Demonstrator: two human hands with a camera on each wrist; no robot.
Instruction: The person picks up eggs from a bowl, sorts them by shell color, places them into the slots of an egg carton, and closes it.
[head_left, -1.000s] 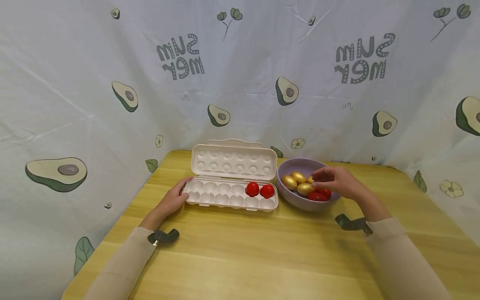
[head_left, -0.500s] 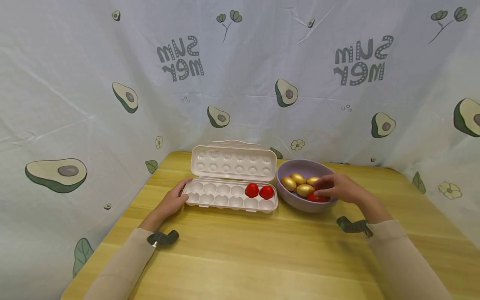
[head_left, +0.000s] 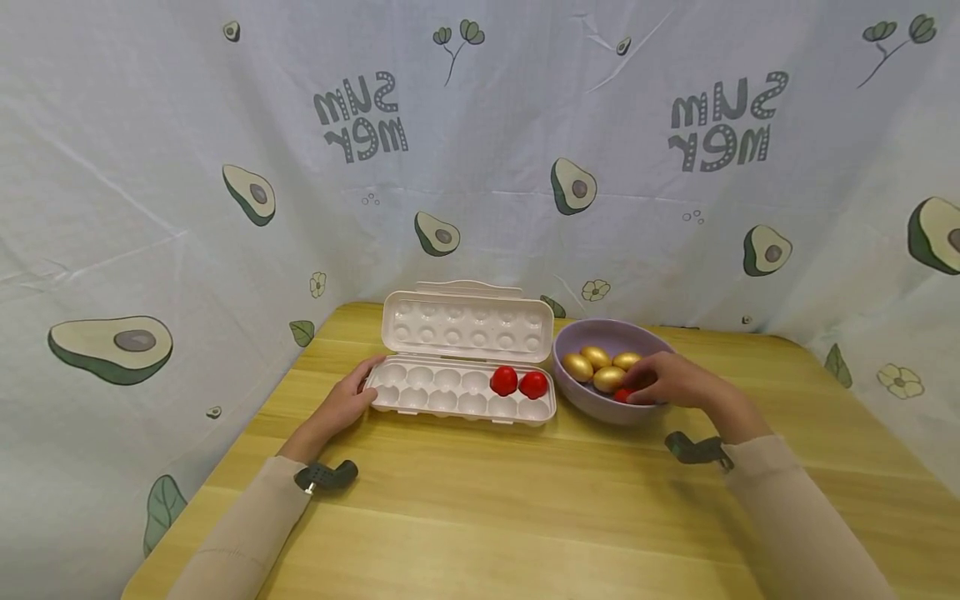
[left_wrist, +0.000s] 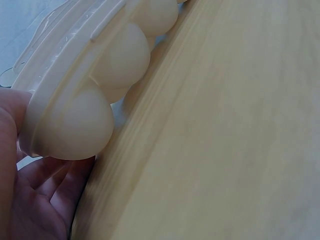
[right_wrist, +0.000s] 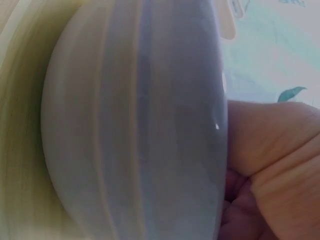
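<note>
My left hand (head_left: 348,400) grips the left end of an open cream egg carton (head_left: 450,362). In the left wrist view the thumb lies over the carton's rim and the fingers (left_wrist: 45,195) curl beneath its end. Two red eggs (head_left: 504,381) sit side by side in the back row at the right. Inside the purple bowl (head_left: 600,408), my right hand (head_left: 675,383) pinches a red egg (head_left: 622,395), which its fingers partly cover. Several gold eggs (head_left: 596,357) lie left of these fingers. From the right wrist, the bowl wall (right_wrist: 130,120) hides the fingertips.
The carton's lid (head_left: 468,325) leans back behind its base, near the bowl's left side. A wooden table (head_left: 480,508) carries everything. Behind it hangs a pale curtain (head_left: 480,167) printed with avocados. Each wrist wears a dark strap mount (head_left: 326,475).
My right hand has lowered into the bowl and shifted slightly left, its fingers closing round a red egg. The left hand and the carton have stayed in place.
</note>
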